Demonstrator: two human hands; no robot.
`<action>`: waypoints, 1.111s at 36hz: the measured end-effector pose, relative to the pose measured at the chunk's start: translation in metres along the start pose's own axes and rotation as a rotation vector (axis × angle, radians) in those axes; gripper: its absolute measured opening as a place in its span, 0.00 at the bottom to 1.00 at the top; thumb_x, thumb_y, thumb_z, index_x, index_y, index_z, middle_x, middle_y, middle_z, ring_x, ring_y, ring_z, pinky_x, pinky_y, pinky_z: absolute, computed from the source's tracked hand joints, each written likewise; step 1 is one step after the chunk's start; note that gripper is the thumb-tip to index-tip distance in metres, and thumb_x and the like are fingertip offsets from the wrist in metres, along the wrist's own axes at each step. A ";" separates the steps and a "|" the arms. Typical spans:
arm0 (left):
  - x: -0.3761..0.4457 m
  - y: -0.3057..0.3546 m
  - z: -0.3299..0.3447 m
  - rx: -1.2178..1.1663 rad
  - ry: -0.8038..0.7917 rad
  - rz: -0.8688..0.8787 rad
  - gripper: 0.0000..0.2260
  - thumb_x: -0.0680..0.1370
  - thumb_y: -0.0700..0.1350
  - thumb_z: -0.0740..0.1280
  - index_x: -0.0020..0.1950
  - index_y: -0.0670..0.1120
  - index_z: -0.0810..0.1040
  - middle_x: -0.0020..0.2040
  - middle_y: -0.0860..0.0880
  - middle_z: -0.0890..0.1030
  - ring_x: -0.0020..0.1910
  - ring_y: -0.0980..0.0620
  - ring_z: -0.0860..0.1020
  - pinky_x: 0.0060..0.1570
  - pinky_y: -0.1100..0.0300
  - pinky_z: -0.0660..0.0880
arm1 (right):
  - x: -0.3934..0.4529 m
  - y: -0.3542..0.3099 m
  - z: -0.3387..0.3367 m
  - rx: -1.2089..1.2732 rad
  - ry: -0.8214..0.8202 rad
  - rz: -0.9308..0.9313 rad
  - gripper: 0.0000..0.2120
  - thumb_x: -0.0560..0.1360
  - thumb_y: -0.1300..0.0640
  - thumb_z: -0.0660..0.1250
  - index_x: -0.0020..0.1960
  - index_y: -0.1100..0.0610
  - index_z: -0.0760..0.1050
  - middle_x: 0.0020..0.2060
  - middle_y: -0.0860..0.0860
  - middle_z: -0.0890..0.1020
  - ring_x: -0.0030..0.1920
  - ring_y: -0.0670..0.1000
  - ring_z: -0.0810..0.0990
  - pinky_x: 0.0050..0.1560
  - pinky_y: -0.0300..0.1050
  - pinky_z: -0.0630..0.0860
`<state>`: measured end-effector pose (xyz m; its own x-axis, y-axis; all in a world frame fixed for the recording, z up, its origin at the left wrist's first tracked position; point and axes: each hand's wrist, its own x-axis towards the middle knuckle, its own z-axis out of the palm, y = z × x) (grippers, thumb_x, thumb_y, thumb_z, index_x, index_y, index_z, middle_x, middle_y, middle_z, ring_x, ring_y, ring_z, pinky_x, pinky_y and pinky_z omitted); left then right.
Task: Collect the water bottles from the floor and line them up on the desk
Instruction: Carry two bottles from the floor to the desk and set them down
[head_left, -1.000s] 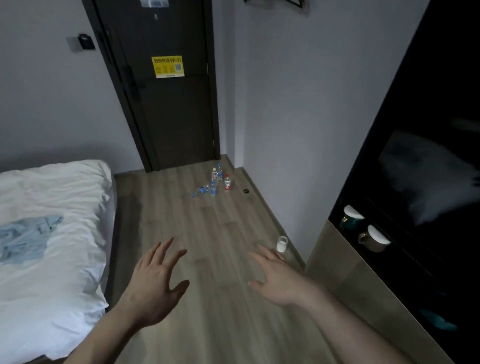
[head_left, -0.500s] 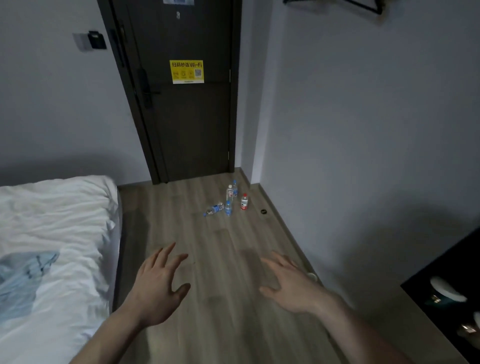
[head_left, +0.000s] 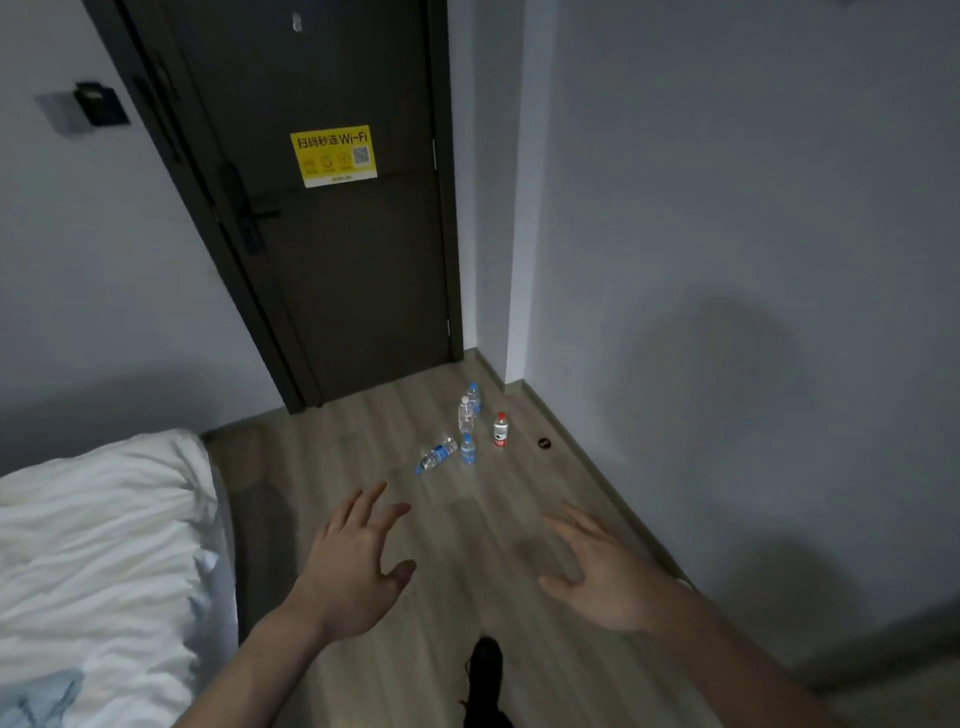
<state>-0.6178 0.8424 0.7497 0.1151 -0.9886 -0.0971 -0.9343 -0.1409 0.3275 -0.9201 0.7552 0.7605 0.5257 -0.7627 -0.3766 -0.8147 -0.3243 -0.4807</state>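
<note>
A: From the head view, where are the water bottles (head_left: 470, 426)?

B: On the floor (head_left: 363, 467) at twelve o'clock from the hands, by the door (head_left: 332, 260). Four stand upright; one with a blue label (head_left: 438, 455) lies on its side.

A: And the hands?

B: The left hand (head_left: 353, 566) and the right hand (head_left: 602, 571) are apart, fingers spread, holding nothing. The bed (head_left: 98, 561) is at nine o'clock.
</note>
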 end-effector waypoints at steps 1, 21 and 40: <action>0.017 -0.007 -0.003 -0.001 -0.003 -0.001 0.31 0.76 0.60 0.67 0.77 0.59 0.61 0.82 0.53 0.49 0.81 0.48 0.47 0.77 0.54 0.51 | 0.019 -0.001 -0.003 0.010 -0.005 -0.002 0.38 0.78 0.38 0.64 0.81 0.46 0.51 0.81 0.47 0.47 0.80 0.49 0.47 0.78 0.46 0.52; 0.278 -0.153 -0.053 -0.027 -0.098 -0.213 0.30 0.77 0.61 0.66 0.77 0.60 0.62 0.82 0.53 0.52 0.81 0.47 0.50 0.76 0.49 0.56 | 0.360 -0.051 -0.097 0.005 -0.124 -0.076 0.37 0.77 0.38 0.63 0.81 0.45 0.52 0.81 0.45 0.48 0.79 0.47 0.49 0.75 0.44 0.55; 0.582 -0.281 -0.062 0.054 -0.393 -0.031 0.31 0.77 0.60 0.64 0.78 0.58 0.60 0.82 0.52 0.53 0.81 0.47 0.51 0.77 0.52 0.54 | 0.604 -0.063 -0.126 0.133 -0.121 0.205 0.34 0.77 0.42 0.66 0.78 0.41 0.55 0.80 0.46 0.51 0.78 0.52 0.56 0.75 0.46 0.60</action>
<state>-0.2675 0.3036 0.6596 0.0153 -0.8868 -0.4620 -0.9500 -0.1570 0.2700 -0.5819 0.2444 0.6628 0.3850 -0.7297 -0.5650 -0.8721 -0.0874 -0.4814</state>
